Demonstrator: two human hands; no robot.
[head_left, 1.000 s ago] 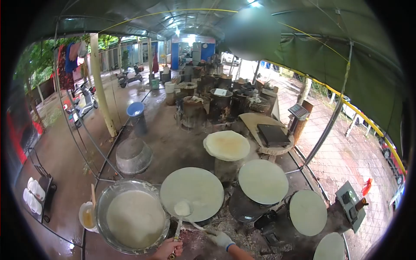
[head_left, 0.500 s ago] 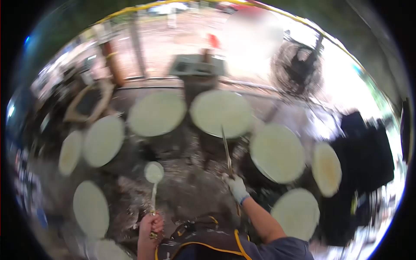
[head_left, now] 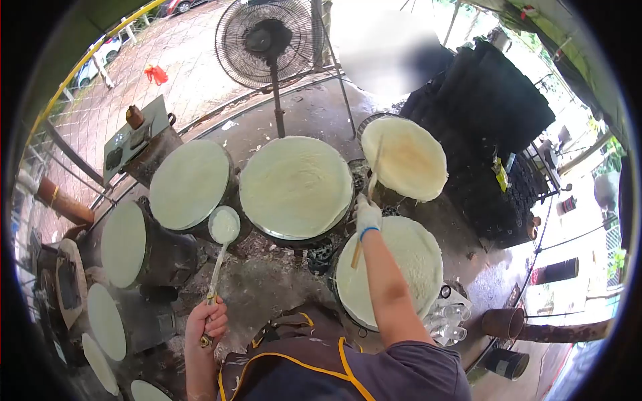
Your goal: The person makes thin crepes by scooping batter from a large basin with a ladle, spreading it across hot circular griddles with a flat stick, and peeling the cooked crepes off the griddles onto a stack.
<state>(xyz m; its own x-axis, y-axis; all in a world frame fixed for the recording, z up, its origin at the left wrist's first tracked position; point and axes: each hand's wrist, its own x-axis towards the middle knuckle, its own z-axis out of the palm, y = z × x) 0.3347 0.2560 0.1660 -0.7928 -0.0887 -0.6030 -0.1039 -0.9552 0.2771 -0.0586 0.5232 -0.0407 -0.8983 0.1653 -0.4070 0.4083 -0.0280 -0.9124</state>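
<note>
My left hand (head_left: 206, 323) is bare and wrapped round the handle of a ladle (head_left: 224, 225), whose bowl is coated with pale batter. The bowl hangs in front of two round griddles. In a white glove, my right hand (head_left: 368, 217) grips a long, thin wooden spatula (head_left: 375, 175). The blade overlaps the left edge of a browned flatbread (head_left: 411, 164); I cannot tell whether it touches. Below my right forearm lies a paler flatbread (head_left: 414, 264). Another pale flatbread (head_left: 297, 187) covers the middle griddle, left of my glove.
Several more pale rounds on drum stoves (head_left: 164, 257) curve along the left. A standing fan (head_left: 267, 40) is behind the stoves. A black-covered stack (head_left: 485, 100) rises at the right, with glass jars (head_left: 448, 324) lower down and metal cans (head_left: 506, 364) beyond.
My view has swung to the right and sharpened. The spatula has gone from the far middle round to the browned flatbread at the right. Both hands keep their hold.
</note>
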